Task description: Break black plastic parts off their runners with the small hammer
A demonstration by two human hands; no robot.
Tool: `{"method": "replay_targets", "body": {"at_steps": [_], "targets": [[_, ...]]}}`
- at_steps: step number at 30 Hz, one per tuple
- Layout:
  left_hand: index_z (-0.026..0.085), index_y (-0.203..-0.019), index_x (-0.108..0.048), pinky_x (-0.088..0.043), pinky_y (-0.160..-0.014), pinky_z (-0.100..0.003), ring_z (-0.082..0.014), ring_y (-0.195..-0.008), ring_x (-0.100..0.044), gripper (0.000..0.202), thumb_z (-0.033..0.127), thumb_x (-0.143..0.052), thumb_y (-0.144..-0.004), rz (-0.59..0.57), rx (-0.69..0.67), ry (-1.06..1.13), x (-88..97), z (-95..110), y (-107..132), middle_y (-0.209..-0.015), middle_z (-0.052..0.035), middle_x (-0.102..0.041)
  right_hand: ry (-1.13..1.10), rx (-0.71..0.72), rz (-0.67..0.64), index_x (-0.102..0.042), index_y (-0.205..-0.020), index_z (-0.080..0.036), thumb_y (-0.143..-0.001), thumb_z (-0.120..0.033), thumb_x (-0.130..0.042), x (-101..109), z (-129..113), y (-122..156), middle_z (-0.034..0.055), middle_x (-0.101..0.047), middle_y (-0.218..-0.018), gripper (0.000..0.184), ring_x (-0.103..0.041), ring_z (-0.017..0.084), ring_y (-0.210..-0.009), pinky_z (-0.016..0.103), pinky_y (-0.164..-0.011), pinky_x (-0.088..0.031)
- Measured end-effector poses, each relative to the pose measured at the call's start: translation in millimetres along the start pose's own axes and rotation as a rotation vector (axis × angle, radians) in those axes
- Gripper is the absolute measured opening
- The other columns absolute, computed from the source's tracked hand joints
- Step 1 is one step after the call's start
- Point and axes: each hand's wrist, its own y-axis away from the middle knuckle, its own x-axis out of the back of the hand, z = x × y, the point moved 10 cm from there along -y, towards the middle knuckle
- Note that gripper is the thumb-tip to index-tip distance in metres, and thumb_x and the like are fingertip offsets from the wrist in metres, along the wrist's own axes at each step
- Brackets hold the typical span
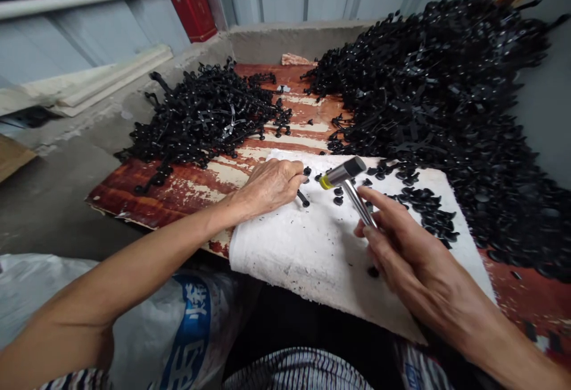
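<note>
My right hand point(401, 247) grips the metal handle of a small hammer point(345, 177), its head with a yellow band and black end raised just above a white foam block point(312, 247). My left hand point(272, 186) rests on the block's left edge, fingers curled around a small black plastic piece point(303, 197) held down on the foam. Several loose black round pieces point(423, 205) lie scattered on the block near the hammer head.
A worn red wooden board point(178, 188) lies under the block. A pile of black plastic frames point(205, 116) sits at the back left, and a much larger black heap point(455, 98) fills the right. A white printed sack point(178, 324) lies at my knees. Metal wall behind.
</note>
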Motion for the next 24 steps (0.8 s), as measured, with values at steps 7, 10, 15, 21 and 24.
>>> {"method": "replay_targets", "body": {"at_steps": [7, 10, 15, 21, 24], "targets": [[0.018, -0.072, -0.060, -0.031, -0.059, -0.030, -0.0173, -0.062, -0.050, 0.028, 0.030, -0.044, -0.092, -0.042, 0.076, -0.022, -2.6, 1.7, 1.3, -0.067, -0.0046, -0.062, 0.556, 0.424, -0.056, -0.047, -0.144, -0.017, -0.089, -0.015, -0.042, -15.2, -31.6, -38.1, 0.0160, -0.067, -0.121, 0.055, -0.064, 0.030, -0.107, 0.053, -0.097, -0.048], [0.017, -0.077, -0.064, -0.033, -0.061, -0.029, -0.0174, -0.066, -0.052, 0.026, 0.027, -0.045, -0.091, -0.058, 0.106, -0.004, -3.0, 2.3, 2.3, -0.073, -0.0052, -0.065, 0.657, 0.505, -0.106, -0.045, -0.145, -0.015, -0.086, -0.011, -0.039, -26.3, -32.4, -40.3, 0.0118, -0.069, -0.096, 0.060, -0.066, 0.025, -0.083, 0.046, -0.080, -0.055], [0.015, -0.074, -0.065, -0.031, -0.056, -0.026, -0.0130, -0.059, -0.047, 0.025, 0.023, -0.046, -0.089, -0.049, 0.076, 0.117, -1.5, 0.8, 0.5, -0.065, -0.0023, -0.061, 0.819, 0.488, -0.150, -0.041, -0.148, -0.014, -0.081, -0.008, -0.037, -39.3, -20.6, -42.4, 0.0075, -0.060, -0.084, 0.067, -0.053, 0.018, -0.062, 0.032, -0.058, -0.050], [0.015, -0.056, -0.056, -0.026, -0.044, -0.021, -0.0061, -0.043, -0.039, 0.032, 0.019, -0.046, -0.086, -0.344, 0.142, 0.496, -27.4, -13.8, -2.1, -0.052, 0.0011, -0.056, 0.803, 0.459, -0.172, -0.045, -0.146, -0.014, -0.080, -0.007, -0.037, -44.0, -19.2, -44.1, 0.0060, -0.055, -0.080, 0.067, -0.050, 0.017, -0.060, 0.032, -0.058, -0.048], [0.015, -0.057, -0.054, -0.021, -0.038, -0.020, -0.0043, -0.036, -0.033, 0.032, 0.018, -0.046, -0.088, -0.431, 0.257, 0.651, -35.7, -18.3, 2.9, -0.052, 0.0014, -0.057, 0.766, 0.447, -0.124, -0.046, -0.146, -0.018, -0.081, -0.009, -0.039, -38.7, -18.0, -47.0, 0.0058, -0.057, -0.078, 0.065, -0.052, 0.019, -0.063, 0.036, -0.062, -0.050]]}}
